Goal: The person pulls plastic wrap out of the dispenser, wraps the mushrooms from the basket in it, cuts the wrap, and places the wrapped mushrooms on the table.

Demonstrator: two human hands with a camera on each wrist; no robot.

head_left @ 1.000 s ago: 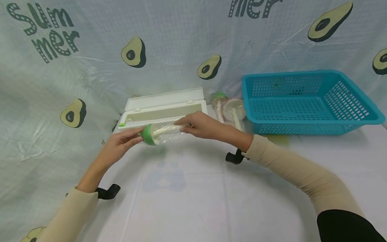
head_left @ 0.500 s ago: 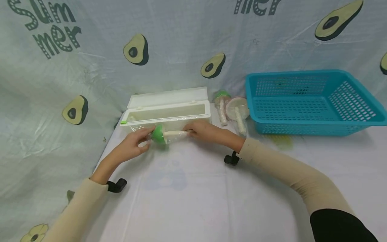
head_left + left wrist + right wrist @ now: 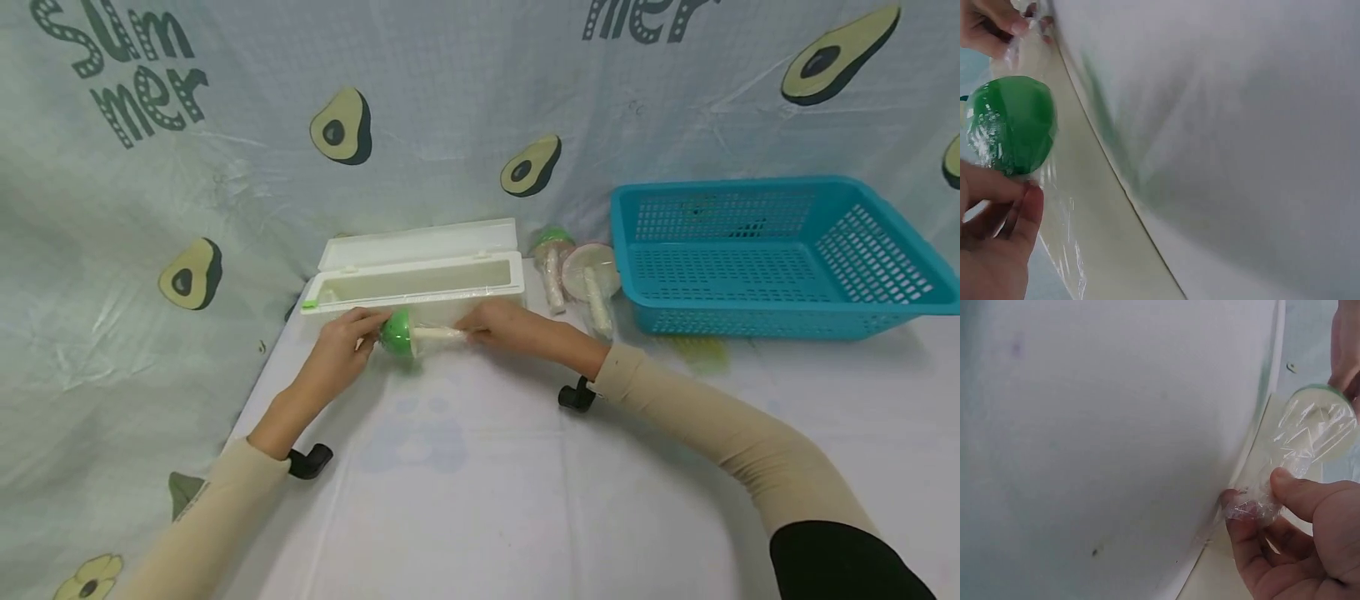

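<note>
A mushroom-shaped thing [image 3: 397,335] with a green domed head and pale handle lies sideways between both hands, in clear plastic wrap. My left hand [image 3: 344,347] pinches the wrap beside the dome; in the left wrist view, thumb and fingertip meet just by the green head [image 3: 1013,125]. With thumb and fingers, my right hand [image 3: 504,327] pinches the handle end, where the film [image 3: 1254,509] is bunched in the right wrist view. Directly behind the hands stands a long white box [image 3: 420,286], its hinged lid [image 3: 420,244] raised and a small green latch at left.
Two similar wrapped pieces, one green-headed [image 3: 553,267] and one with a pale round face [image 3: 588,275], lie right of the box. A blue perforated basket [image 3: 750,325] stands at the back right. Avocado-printed sheeting [image 3: 435,100] rises behind the white table [image 3: 487,500].
The wrapped thing came down in front of the box and slightly right by half a second ago. Since then the left hand has shifted its fingers beside the dome; the right has barely moved.
</note>
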